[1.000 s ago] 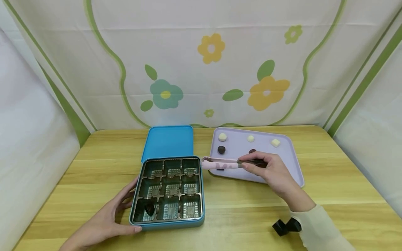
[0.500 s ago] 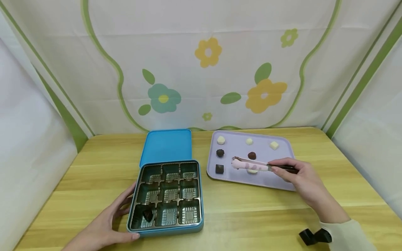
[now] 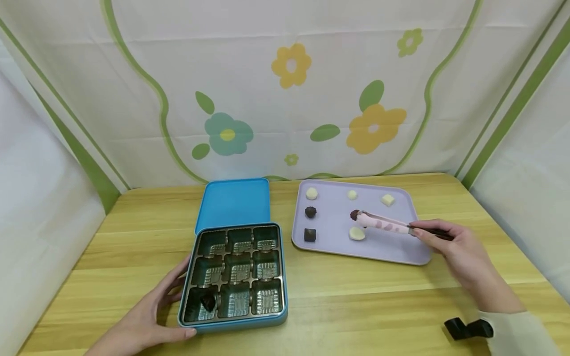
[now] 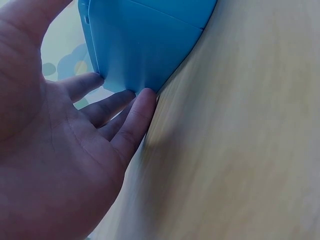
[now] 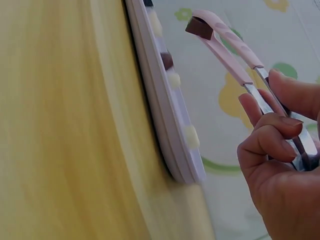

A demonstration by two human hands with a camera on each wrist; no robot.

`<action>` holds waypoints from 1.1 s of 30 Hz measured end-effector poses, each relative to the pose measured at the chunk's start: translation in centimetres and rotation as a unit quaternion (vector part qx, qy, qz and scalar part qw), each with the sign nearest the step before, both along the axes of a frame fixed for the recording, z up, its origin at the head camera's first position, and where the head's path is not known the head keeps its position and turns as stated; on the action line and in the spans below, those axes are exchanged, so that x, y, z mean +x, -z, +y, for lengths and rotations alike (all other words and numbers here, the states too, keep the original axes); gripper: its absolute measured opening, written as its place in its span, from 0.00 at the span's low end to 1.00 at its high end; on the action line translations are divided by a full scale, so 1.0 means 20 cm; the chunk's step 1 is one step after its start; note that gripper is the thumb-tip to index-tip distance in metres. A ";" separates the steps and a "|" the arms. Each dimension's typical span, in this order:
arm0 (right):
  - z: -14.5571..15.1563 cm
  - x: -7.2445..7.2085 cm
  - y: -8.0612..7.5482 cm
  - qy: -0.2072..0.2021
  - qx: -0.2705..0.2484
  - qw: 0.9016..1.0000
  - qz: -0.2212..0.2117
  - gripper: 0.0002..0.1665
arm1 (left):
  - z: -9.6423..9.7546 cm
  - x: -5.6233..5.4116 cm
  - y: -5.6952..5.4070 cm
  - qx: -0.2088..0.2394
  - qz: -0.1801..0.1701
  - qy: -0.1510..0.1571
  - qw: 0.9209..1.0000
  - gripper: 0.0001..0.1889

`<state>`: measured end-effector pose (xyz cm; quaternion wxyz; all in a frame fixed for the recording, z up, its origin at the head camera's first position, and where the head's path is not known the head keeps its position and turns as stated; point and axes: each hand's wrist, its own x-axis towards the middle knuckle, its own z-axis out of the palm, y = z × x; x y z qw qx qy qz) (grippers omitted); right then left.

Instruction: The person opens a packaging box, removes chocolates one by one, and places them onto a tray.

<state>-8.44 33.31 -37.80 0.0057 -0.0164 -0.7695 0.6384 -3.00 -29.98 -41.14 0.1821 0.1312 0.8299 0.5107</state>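
Note:
My right hand (image 3: 467, 262) holds pink-tipped tongs (image 3: 385, 223) over the lilac tray (image 3: 401, 252). In the right wrist view a brown, flat-sided chocolate (image 5: 200, 28) sits between the tongs' tips, lifted off the tray. A reddish-brown round chocolate (image 3: 354, 215) shows beside the tips in the head view. My left hand (image 3: 147, 311) touches the blue tin (image 3: 249, 325), fingers along its left side and thumb at the near left corner. A dark chocolate (image 3: 208, 300) lies in the near left compartment of the tin's divided insert (image 3: 222, 284).
White chocolates (image 3: 352, 195) and dark chocolates (image 3: 310, 235) sit spaced out on the tray. The blue lid (image 3: 236, 202) lies behind the tin. A flower-printed cloth (image 3: 289, 109) closes off the back of the wooden table (image 3: 338, 306).
My right hand and the tongs have moved right, from beside the tin to above the tray's middle. The left hand stays against the tin. The head view has shifted slightly.

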 end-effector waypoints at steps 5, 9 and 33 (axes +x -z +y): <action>0.12 -0.01 0.01 0.035 -0.043 0.998 0.002 0.13 | 0.00 0.00 -0.01 -0.004 0.000 0.000 1.000 0.64; 0.19 -0.01 0.03 0.058 -0.046 0.997 -0.018 0.11 | 0.00 0.00 -0.01 -0.003 -0.006 0.000 1.000 0.63; 0.25 -0.03 0.06 0.114 -0.092 0.987 -0.072 0.08 | 0.02 0.02 -0.02 0.005 0.031 0.007 0.999 0.63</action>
